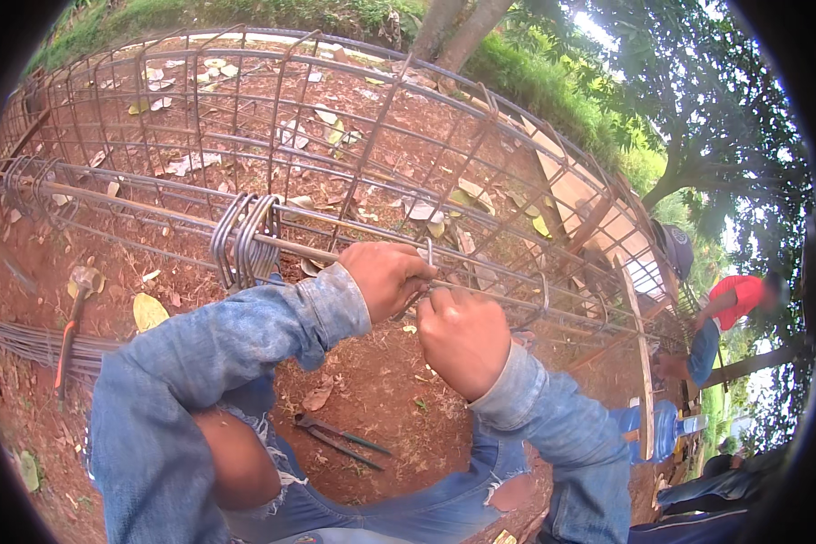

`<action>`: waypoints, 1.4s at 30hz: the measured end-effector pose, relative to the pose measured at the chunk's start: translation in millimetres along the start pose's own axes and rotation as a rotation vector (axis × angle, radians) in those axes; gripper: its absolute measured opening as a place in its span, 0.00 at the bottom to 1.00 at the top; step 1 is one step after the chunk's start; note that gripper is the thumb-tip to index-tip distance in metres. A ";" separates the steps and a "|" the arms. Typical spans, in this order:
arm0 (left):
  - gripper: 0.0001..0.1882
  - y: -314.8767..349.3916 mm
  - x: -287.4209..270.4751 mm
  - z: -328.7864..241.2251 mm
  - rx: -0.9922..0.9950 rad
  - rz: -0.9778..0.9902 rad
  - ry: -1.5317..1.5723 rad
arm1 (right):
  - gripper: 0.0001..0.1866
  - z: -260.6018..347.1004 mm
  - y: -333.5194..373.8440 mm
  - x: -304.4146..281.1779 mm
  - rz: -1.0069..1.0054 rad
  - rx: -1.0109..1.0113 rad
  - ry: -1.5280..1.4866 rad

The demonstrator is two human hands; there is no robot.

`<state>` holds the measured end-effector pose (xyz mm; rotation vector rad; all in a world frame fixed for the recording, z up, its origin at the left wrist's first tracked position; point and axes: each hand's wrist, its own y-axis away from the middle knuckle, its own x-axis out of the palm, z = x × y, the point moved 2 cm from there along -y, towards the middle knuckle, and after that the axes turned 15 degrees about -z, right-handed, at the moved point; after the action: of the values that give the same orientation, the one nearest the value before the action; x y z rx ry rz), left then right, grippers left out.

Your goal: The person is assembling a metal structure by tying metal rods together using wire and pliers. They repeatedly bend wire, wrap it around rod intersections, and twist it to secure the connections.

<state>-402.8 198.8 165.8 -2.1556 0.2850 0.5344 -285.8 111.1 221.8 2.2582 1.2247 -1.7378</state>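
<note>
A long steel rebar frame (pixel 163 201) runs across in front of me, from the left to the far right. My left hand (pixel 383 278) is closed at its middle, its fingers curled round a steel stirrup (pixel 429 252) where it meets the long bars. Just right of it, my right hand (pixel 465 338) is closed in a fist below the bars, the fingertips close to the left hand's. What the right fingers hold is hidden. Left of my hands, a cluster of bent stirrups (pixel 247 238) hangs on the bars. On the soil between my legs lie pincers (pixel 340 442) with dark handles.
Beyond my hands stands a larger rebar cage (pixel 363 154). A hammer (pixel 74 313) and a bundle of thin rods (pixel 41 343) lie at left. At right are an upright wooden stick (pixel 642 363), a blue water bottle (pixel 664 431) and a person in red (pixel 736 299).
</note>
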 end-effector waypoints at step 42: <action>0.08 -4.8 16.4 1.7 -0.066 -0.046 0.092 | 0.11 59.8 51.9 85.4 -0.792 1.616 -1.692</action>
<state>-387.0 202.8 160.6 -2.2492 0.2705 0.4242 -297.5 94.4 107.2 -0.9525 -0.0358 -3.7536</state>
